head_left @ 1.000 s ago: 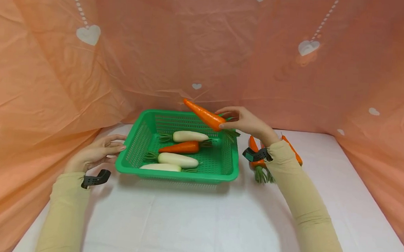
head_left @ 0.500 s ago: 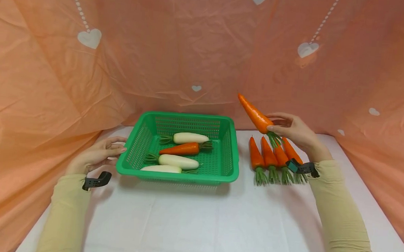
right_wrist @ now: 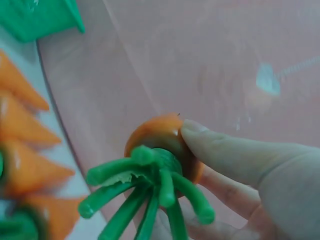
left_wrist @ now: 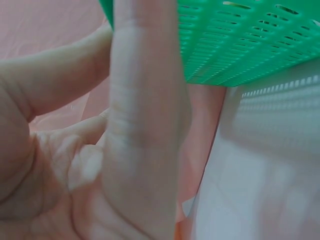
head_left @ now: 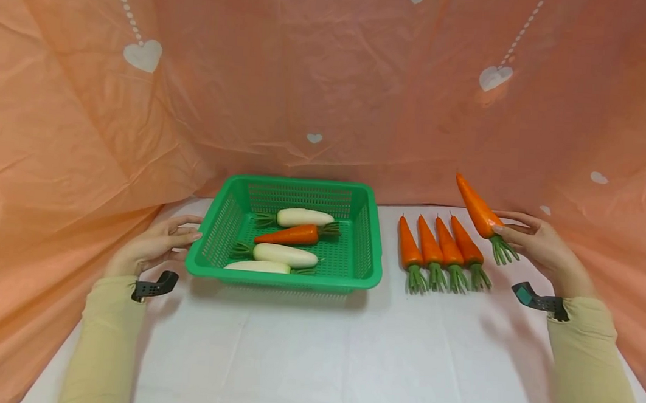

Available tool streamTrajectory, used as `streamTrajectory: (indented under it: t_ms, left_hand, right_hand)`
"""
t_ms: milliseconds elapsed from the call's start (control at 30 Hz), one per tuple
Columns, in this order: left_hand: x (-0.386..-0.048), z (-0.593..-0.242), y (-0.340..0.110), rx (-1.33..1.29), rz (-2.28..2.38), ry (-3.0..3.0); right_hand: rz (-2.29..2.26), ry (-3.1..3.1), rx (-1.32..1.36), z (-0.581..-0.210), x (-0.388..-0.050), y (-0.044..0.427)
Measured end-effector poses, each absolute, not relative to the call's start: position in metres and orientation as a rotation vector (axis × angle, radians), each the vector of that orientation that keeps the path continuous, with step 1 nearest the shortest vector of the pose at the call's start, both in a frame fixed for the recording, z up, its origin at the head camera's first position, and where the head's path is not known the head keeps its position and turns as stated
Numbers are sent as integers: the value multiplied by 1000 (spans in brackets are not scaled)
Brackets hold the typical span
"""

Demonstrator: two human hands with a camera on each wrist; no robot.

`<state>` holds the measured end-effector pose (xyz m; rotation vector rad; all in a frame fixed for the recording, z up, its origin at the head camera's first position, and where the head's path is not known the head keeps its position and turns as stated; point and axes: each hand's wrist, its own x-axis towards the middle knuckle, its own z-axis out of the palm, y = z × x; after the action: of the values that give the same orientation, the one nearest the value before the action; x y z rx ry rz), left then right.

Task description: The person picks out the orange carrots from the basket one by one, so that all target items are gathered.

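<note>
My right hand (head_left: 540, 243) pinches an orange carrot (head_left: 478, 207) near its leafy end and holds it up at the right, pointed tip toward the back. In the right wrist view, the thumb presses the crown of the carrot beside its green stems (right_wrist: 165, 185). Several more carrots (head_left: 430, 240) lie side by side on the table, left of that hand. My left hand (head_left: 153, 244) touches the left rim of a green basket (head_left: 291, 279) with loosely bent fingers. Inside the basket are white radishes (head_left: 286, 256) and one carrot (head_left: 287, 234).
A white cloth (head_left: 293, 352) covers the table. Orange sheeting (head_left: 350, 105) with white hearts hangs at the back and both sides. In the left wrist view, the slotted basket wall (left_wrist: 225, 45) slopes above the table. Each wrist wears a black strap (head_left: 156, 285).
The right hand has carried its carrot from above the basket's right rim to the right, past the row of carrots, and lower. The left hand and basket have stayed put.
</note>
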<state>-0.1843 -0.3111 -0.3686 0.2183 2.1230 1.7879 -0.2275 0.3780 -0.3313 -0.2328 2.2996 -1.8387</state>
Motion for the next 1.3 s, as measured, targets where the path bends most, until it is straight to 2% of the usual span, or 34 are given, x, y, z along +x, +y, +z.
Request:
streamTrajectory:
  t_ms: [267,467,767,1300]
  left_hand:
    - [-190,-369,-314,257,1819,2085]
    - [-189,-366,-312,204,1797,2120]
    - [-186,-363,-310,188,1816,2083]
    - [-188,-369,-314,199,1848,2026]
  right_hand:
    - [-1856,2233,4,-356,-213,413]
    - [-1988,2123,23,-374,-211,422]
    - [-1508,2482,161,-390,-206,426]
    - [-1359,2583,232,-399,-210,415]
